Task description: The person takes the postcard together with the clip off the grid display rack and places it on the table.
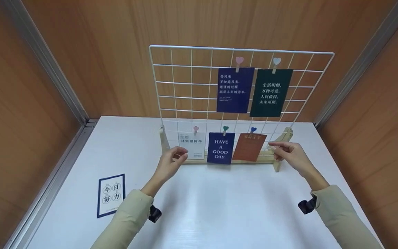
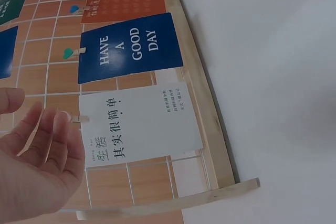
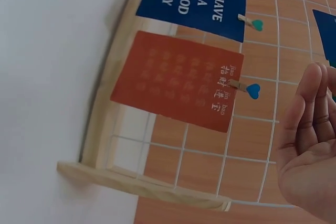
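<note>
A white wire grid (image 1: 192, 83) stands upright in a wooden base (image 1: 254, 161) at the back of the white table (image 1: 219, 207). Its lower row carries a white card (image 1: 192, 145), a blue "HAVE A GOOD DAY" card (image 1: 220, 147) and an orange card (image 1: 249, 147), each hung from a small heart clip. My left hand (image 1: 180, 155) hovers open just in front of the white card (image 2: 142, 124), holding nothing. My right hand (image 1: 278, 148) hovers open right of the orange card (image 3: 178, 80), near the stand's right foot, also holding nothing.
A dark blue card (image 1: 235, 90) and a dark green card (image 1: 271, 92) hang in the grid's upper row. A loose white card with a blue border (image 1: 111, 195) lies flat on the table at the front left. Wood-panelled walls close in behind and on both sides.
</note>
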A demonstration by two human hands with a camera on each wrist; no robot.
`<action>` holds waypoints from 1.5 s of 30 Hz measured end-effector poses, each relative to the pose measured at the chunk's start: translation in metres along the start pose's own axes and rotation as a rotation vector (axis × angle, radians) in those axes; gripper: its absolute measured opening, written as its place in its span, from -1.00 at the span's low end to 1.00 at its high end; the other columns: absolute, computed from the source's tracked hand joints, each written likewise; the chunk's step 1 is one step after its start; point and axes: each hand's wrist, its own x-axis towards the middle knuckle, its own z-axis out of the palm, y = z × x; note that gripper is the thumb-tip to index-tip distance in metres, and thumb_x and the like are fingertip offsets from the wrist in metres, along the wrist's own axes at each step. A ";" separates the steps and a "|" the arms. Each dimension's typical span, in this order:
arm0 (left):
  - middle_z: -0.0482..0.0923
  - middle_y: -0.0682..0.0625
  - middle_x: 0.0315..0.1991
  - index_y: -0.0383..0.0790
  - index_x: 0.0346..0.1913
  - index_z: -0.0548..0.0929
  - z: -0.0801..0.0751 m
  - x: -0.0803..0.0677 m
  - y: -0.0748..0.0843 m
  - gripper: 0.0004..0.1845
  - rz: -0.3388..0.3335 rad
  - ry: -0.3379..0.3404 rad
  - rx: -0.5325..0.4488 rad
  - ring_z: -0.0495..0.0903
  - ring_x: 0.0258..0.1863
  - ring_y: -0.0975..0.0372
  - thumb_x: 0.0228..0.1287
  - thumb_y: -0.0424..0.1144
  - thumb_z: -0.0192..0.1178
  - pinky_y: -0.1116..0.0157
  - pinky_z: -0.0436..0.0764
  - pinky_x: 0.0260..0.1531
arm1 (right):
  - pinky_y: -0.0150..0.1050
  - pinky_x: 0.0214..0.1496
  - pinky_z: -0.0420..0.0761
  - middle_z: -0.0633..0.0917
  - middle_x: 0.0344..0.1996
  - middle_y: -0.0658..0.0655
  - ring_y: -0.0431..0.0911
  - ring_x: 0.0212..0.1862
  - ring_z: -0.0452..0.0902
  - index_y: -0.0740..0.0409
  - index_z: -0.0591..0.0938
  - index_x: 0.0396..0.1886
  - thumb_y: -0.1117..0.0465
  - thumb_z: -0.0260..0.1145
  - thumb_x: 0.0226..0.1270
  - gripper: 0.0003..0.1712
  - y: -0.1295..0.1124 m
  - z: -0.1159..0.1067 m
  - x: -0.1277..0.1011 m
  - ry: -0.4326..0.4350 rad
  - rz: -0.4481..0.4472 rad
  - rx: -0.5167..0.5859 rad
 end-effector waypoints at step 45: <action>0.43 -0.07 -0.18 -0.25 0.08 0.40 0.007 0.050 0.062 -0.65 0.137 -0.022 0.031 0.45 -0.27 0.18 0.23 -0.25 0.06 0.31 0.46 -0.31 | -0.38 -0.39 0.53 0.60 -0.49 0.19 -0.07 -0.46 0.52 0.36 0.52 -0.04 0.15 0.17 0.24 -0.60 -0.095 -0.012 0.056 0.096 -0.210 0.000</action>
